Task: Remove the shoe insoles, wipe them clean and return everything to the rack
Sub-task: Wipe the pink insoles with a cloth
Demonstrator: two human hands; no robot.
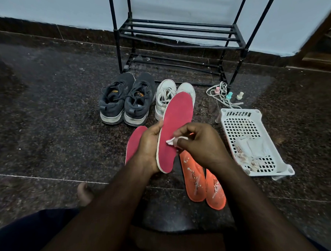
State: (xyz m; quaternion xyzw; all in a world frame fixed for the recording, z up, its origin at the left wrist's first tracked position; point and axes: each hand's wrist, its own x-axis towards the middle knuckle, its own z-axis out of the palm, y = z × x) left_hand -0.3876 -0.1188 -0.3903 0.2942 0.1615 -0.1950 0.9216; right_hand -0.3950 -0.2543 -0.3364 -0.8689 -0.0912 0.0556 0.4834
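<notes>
Head view: orange insoles (202, 182) bear unreadable print; pink insole (175, 129) plain.

The orange insoles (193, 178) carry print too blurred to read.

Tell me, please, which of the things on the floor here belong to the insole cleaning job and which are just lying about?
Belong to the job: pink insole in the left hand; white wipe pinched by the right hand; second pink insole; orange insoles; dark shoes; white shoes; rack.

Lying about: small bottles; white cord; white basket.
</notes>
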